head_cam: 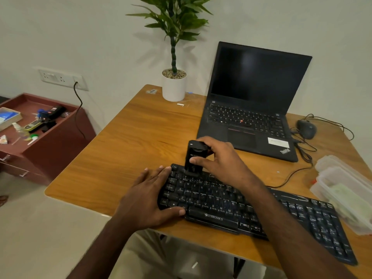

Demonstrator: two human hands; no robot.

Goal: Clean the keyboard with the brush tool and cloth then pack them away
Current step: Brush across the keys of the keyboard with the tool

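The right hand (pixel 219 158) grasped the black plastic brush tool (pixel 194 158) upright on the black keyboard (pixel 221 202); the left hand (pixel 149 198) lay flat, fingers straight, on its edge.

The wooden table (pixel 130 141) carries keyboard (pixel 251 210), laptop (pixel 251 117), mouse (pixel 306 128), potted plant (pixel 174 85), plastic boxes (pixel 346 190).

On my table (pixel 128 141): one keyboard (pixel 251 210), one brush tool (pixel 194 156), one laptop (pixel 253 101), one mouse (pixel 306 128), one potted plant (pixel 174 85), two plastic boxes (pixel 346 190).
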